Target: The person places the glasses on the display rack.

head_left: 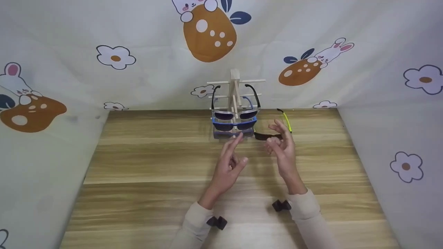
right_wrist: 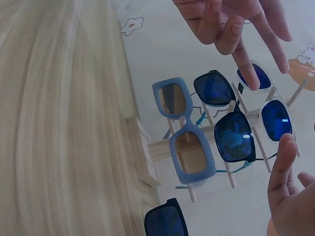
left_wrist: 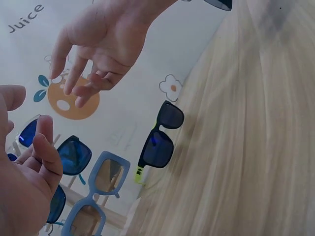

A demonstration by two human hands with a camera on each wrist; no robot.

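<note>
My left hand [head_left: 226, 169] hovers in front of the wooden display rack [head_left: 234, 77], fingers extended and relaxed, with nothing in it. Off to its right, my right hand [head_left: 285, 154] is raised with loosely bent fingers and also holds nothing; it partly covers black sunglasses with yellow-green temples [head_left: 288, 121], which lie on the table right of the rack. Three pairs hang on the rack: clear-framed sunglasses [right_wrist: 278, 118] on top, dark sunglasses with blue lenses [right_wrist: 235, 135] in the middle, and grey-blue sunglasses with brownish lenses [right_wrist: 193, 155] lowest.
Bare pegs [head_left: 256, 81] stick out sideways near the rack's top. The wood-grain table [head_left: 145, 166] is bordered at the back and both sides by printed white cloth [head_left: 145, 31]. Small black devices [head_left: 217, 222] sit at both cuffs.
</note>
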